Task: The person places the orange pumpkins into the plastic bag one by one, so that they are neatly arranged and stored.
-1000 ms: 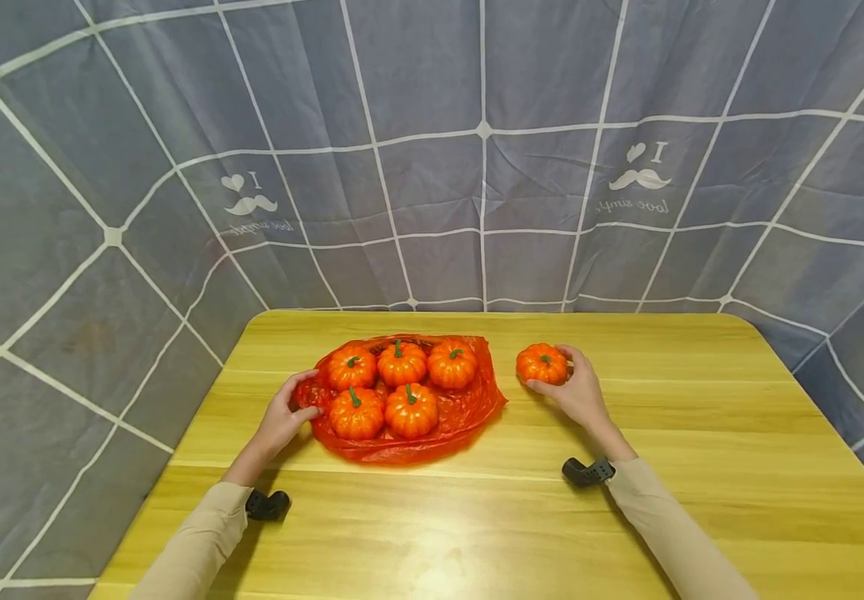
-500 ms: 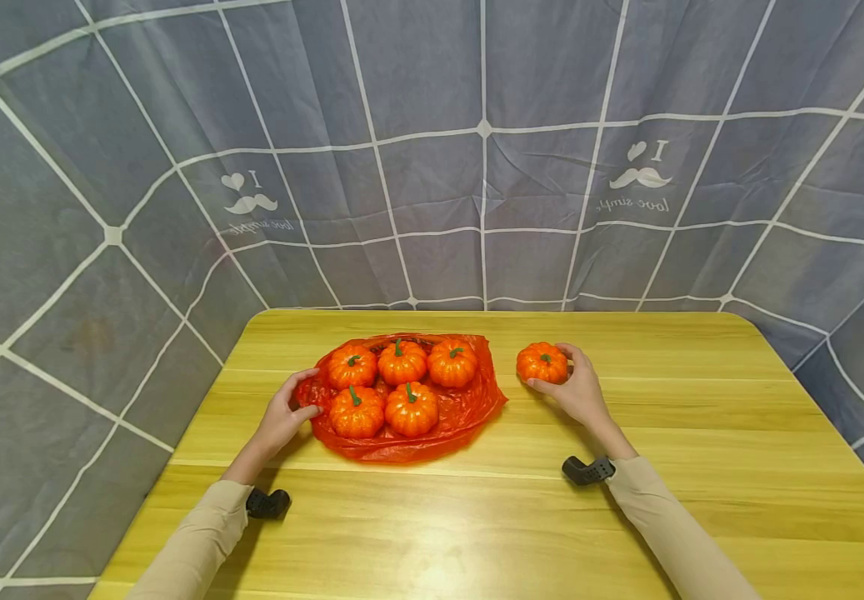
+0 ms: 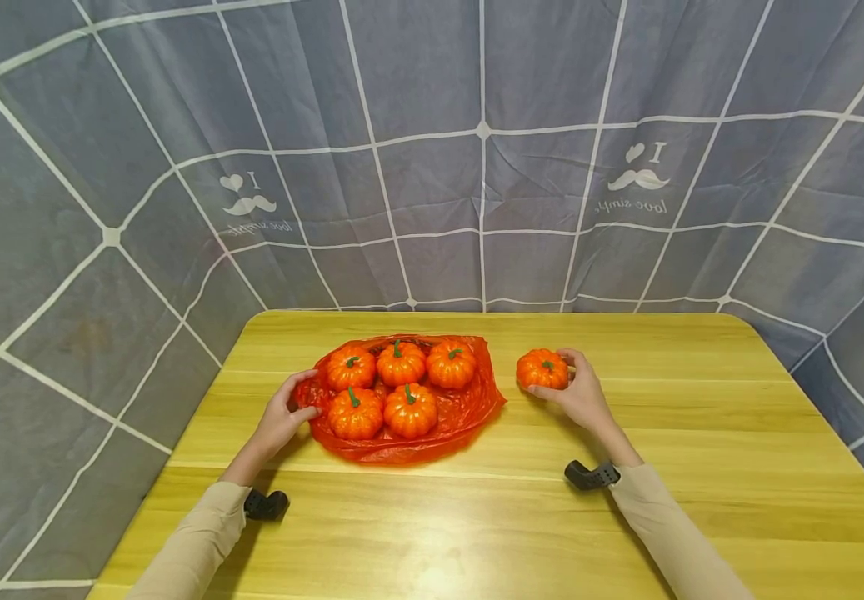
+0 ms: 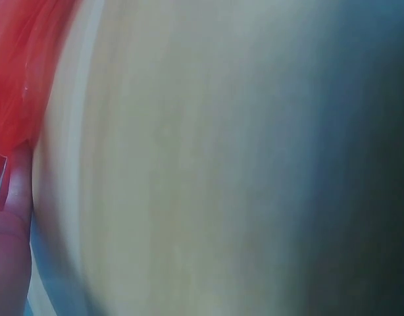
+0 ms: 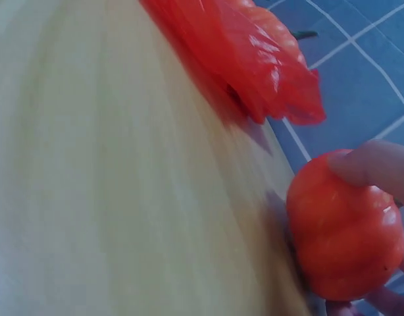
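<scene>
A small orange pumpkin (image 3: 541, 370) with a short green stem is gripped between the thumb and fingers of my right hand (image 3: 581, 400). In the right wrist view the thumb lies across the pumpkin (image 5: 343, 230), close over the table. To its left, a spread red plastic bag (image 3: 469, 417) carries several similar pumpkins (image 3: 411, 410) in two rows, stems up. My left hand (image 3: 282, 417) holds the bag's left edge, thumb in front and fingers behind. A finger meets the red plastic (image 4: 21, 72) in the left wrist view; its other fingers are mostly hidden.
The bag lies on a yellow wood-grain table (image 3: 417, 517), whose far edge runs just behind it. A grey curtain (image 3: 432, 192) with white grid lines hangs behind the table and along both sides. Each wrist wears a black camera mount (image 3: 591, 476).
My right hand and its pumpkin have come slightly nearer to me, and the pumpkin has tilted a little. The left hand and the bag have stayed in place.
</scene>
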Action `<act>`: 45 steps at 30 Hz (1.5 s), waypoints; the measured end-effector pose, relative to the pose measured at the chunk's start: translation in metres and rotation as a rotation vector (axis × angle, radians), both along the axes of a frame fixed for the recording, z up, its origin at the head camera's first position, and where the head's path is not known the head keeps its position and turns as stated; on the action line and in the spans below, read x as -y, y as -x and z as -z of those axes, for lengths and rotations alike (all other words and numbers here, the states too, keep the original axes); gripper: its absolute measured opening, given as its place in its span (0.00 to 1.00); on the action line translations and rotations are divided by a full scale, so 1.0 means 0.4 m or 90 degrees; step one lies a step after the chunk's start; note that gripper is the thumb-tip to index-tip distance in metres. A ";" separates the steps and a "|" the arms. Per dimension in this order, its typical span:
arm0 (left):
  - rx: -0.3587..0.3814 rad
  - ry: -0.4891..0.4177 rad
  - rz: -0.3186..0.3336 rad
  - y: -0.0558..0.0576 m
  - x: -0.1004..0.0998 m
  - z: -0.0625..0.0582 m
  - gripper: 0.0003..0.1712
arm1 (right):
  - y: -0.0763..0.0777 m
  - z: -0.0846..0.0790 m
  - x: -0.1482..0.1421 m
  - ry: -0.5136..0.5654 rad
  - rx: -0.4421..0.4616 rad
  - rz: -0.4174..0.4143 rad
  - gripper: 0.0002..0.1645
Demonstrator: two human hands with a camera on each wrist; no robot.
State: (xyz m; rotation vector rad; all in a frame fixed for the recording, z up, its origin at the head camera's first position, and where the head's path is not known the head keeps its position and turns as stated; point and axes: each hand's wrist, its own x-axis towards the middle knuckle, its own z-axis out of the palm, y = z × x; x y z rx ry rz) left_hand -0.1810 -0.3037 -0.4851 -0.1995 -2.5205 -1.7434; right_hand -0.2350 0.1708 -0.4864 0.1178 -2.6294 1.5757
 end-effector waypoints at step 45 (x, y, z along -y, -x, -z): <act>-0.007 -0.001 0.005 -0.007 -0.001 -0.003 0.36 | -0.134 -0.017 0.261 0.065 -0.167 -0.054 0.48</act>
